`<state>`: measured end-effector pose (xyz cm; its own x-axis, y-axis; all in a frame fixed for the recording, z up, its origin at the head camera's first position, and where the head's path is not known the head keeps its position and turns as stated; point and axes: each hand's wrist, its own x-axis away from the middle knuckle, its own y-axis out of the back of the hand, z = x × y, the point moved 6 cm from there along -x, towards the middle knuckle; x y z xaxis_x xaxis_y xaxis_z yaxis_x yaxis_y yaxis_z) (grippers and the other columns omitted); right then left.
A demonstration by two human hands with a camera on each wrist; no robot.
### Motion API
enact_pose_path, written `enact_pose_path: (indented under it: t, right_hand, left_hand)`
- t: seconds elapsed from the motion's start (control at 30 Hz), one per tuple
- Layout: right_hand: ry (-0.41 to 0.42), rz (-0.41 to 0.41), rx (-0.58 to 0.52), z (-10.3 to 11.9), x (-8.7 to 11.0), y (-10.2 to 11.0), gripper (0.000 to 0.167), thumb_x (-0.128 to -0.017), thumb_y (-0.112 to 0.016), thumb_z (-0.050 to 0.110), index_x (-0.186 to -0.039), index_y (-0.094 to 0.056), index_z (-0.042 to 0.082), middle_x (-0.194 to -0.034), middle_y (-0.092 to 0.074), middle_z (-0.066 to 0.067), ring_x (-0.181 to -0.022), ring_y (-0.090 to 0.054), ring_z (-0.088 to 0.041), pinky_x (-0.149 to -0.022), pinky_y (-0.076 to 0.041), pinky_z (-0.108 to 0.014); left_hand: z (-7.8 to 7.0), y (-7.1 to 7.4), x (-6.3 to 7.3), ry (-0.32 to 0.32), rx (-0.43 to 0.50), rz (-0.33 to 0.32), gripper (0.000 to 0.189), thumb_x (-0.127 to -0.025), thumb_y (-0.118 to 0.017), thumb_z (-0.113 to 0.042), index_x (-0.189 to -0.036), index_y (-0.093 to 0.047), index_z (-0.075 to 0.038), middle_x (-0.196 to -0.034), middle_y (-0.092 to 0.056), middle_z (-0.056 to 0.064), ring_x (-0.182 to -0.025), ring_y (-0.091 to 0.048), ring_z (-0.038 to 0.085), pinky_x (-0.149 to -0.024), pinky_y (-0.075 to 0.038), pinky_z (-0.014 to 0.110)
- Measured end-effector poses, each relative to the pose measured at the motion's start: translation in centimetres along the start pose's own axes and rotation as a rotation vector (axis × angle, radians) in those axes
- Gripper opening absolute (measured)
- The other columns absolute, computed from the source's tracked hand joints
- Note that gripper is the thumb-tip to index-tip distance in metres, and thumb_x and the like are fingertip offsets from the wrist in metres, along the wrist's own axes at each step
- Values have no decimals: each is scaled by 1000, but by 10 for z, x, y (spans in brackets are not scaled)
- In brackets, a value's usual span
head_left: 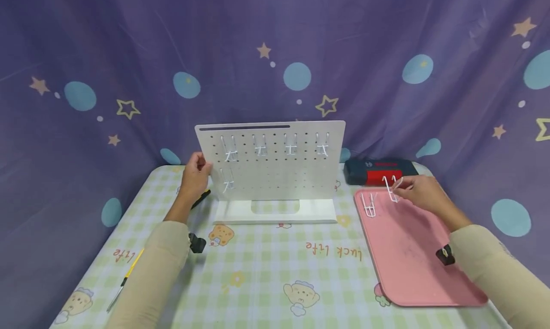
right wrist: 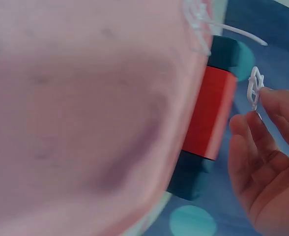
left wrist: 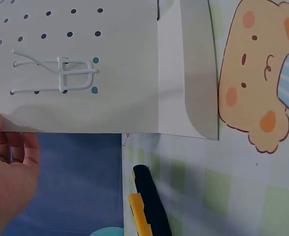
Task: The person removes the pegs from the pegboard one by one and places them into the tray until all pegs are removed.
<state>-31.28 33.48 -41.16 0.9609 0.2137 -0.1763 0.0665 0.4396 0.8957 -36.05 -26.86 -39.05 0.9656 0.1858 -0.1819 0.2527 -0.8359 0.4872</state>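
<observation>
A white pegboard [head_left: 275,171] stands upright on its base, with several white wire hooks [head_left: 290,145] hung in it, most along the upper rows and one lower at the left. My left hand [head_left: 195,175] grips the board's left edge, thumb in front and fingers partly hidden behind it, also seen in the left wrist view. Over the far end of the pink tray [head_left: 412,252], my right hand [head_left: 423,193] pinches a white wire hook [head_left: 390,189] between thumb and fingers. Another loose wire hook [head_left: 368,206] lies in the tray's far left corner.
Behind the tray sits a dark green and red Bosch case [head_left: 380,171]. A yellow-and-black screwdriver [head_left: 129,271] lies at the table's left, and a black-and-yellow tool [left wrist: 147,204] near the board's left side. A purple curtain [head_left: 275,52] hangs behind the checked tablecloth [head_left: 266,281].
</observation>
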Motion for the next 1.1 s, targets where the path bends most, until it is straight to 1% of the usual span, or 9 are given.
enact_pose_path:
  t: [0.07, 0.13, 0.3, 0.43, 0.67, 0.77, 0.93, 1.03, 1.1]
  right_hand:
    - [-13, 35, -18, -6, -2, -9, 8, -89, -76, 24, -90, -77, 16, -85, -78, -4, -71, -67, -15, -64, -49, -31]
    - [-9, 49, -19, -9, -2, -17, 6, -88, -77, 21, -87, -76, 15, -85, -77, -5, -71, -65, -14, -63, -49, -31]
    - [30, 37, 37, -13, -1, -31, 6, -85, -77, 20, -81, -75, 16, -82, -77, -6, -71, -64, -16, -67, -50, -34]
    - [33, 38, 58, -16, 0, -37, 7, -85, -78, 20, -81, -75, 15, -78, -76, -5, -69, -61, -17, -66, -49, -35]
    - [62, 59, 53, -18, -1, -47, 7, -84, -79, 18, -79, -74, 18, -67, -67, 7, -65, -51, -13, -64, -42, -30]
    - [41, 89, 51, -17, 0, -49, 7, -85, -79, 19, -80, -75, 18, -67, -67, 8, -66, -51, -13, -65, -42, -31]
    - [-3, 115, 52, -16, -1, -50, 4, -85, -78, 20, -84, -77, 17, -74, -72, 3, -69, -56, -14, -68, -46, -33]
    - [9, 111, 58, -15, -1, -46, 6, -84, -79, 20, -85, -76, 14, -76, -72, 1, -69, -56, -13, -67, -47, -33]
    - [19, 111, 61, -12, 0, -39, 8, -84, -78, 19, -86, -75, 12, -76, -71, 0, -69, -57, -13, -65, -48, -33]
  left_hand:
    - [0, 1, 0, -7, 2, -1, 20, -108, -46, -16, -125, -46, -6, -119, -51, 13, -111, -48, 27, -95, -46, 38]
    - [-1, 1, 0, -12, -2, -1, 20, -108, -46, -16, -125, -46, -6, -119, -51, 13, -111, -49, 27, -95, -46, 38]
    - [-1, 0, 0, -12, -1, -2, 19, -107, -46, -15, -124, -45, -6, -117, -50, 12, -111, -49, 28, -94, -46, 38]
    - [-1, -1, -1, -4, -2, 7, 20, -108, -46, -17, -125, -46, -7, -119, -51, 12, -113, -49, 28, -97, -47, 41]
    - [1, 0, -1, 10, -9, 14, 22, -109, -45, -19, -128, -45, -8, -122, -50, 14, -115, -49, 29, -100, -47, 43]
    - [1, 0, -1, 8, -11, 17, 22, -109, -45, -18, -128, -45, -7, -121, -50, 14, -115, -49, 30, -100, -48, 43]
    - [0, 1, -1, 7, -8, 15, 22, -109, -46, -18, -128, -45, -6, -121, -50, 14, -114, -48, 30, -99, -48, 44]
    - [0, 1, 0, 13, -6, 18, 22, -109, -46, -18, -128, -45, -7, -122, -50, 14, -115, -48, 29, -100, -48, 44]
    - [1, 1, 0, 15, -4, 21, 23, -109, -45, -18, -128, -45, -7, -122, -51, 14, -115, -49, 29, -100, -49, 44]
